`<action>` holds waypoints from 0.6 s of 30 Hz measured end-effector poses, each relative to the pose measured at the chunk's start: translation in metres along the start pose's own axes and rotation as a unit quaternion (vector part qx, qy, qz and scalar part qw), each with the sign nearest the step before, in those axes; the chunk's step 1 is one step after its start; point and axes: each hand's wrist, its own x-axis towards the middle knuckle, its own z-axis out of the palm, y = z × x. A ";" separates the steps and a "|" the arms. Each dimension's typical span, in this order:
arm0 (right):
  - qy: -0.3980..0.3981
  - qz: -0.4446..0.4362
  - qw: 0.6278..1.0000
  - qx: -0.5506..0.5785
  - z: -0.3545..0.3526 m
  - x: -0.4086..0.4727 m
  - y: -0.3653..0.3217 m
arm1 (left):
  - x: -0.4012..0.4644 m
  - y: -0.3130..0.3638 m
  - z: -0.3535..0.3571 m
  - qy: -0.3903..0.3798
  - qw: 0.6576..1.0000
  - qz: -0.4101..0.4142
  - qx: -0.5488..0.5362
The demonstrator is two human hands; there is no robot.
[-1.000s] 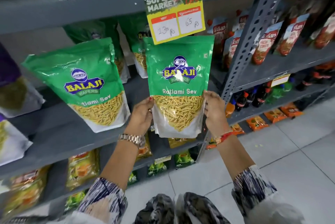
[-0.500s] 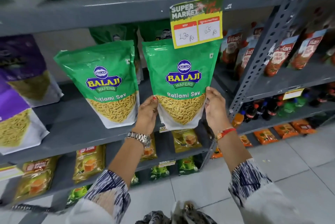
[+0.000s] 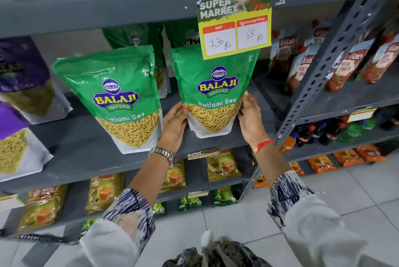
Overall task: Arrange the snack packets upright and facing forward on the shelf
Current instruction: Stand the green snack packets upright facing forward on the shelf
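A green Balaji Ratlami Sev packet (image 3: pixel 216 76) stands upright on the grey shelf (image 3: pixel 86 150), label facing me. My left hand (image 3: pixel 174 124) grips its lower left edge and my right hand (image 3: pixel 250 120) its lower right edge. A second green Ratlami Sev packet (image 3: pixel 116 94) stands upright just to the left, leaning slightly, label forward. More green packets (image 3: pixel 133 35) stand behind in the shadow at the back.
A yellow price card (image 3: pixel 235 22) hangs from the upper shelf over the held packet's top. Purple sev packets (image 3: pixel 21 76) fill the left. A perforated upright post (image 3: pixel 323 61) bounds the right, with ketchup pouches (image 3: pixel 349 63) beyond. Tea packets (image 3: pixel 103 191) sit below.
The held packet has moved from out in front of the shelf edge back onto the shelf and now rests there beside the left packet. Both hands stayed on its lower edges.
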 end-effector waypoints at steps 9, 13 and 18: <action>-0.077 0.054 0.990 -0.107 -0.003 -0.009 0.002 | -0.007 -0.009 0.011 -0.081 0.991 0.000 0.108; -0.071 0.036 0.993 -0.090 -0.010 -0.010 0.004 | -0.010 -0.016 0.013 -0.087 0.989 0.014 0.119; -0.065 0.038 0.994 -0.079 -0.018 -0.005 0.006 | -0.012 -0.021 0.018 -0.087 0.989 0.017 0.118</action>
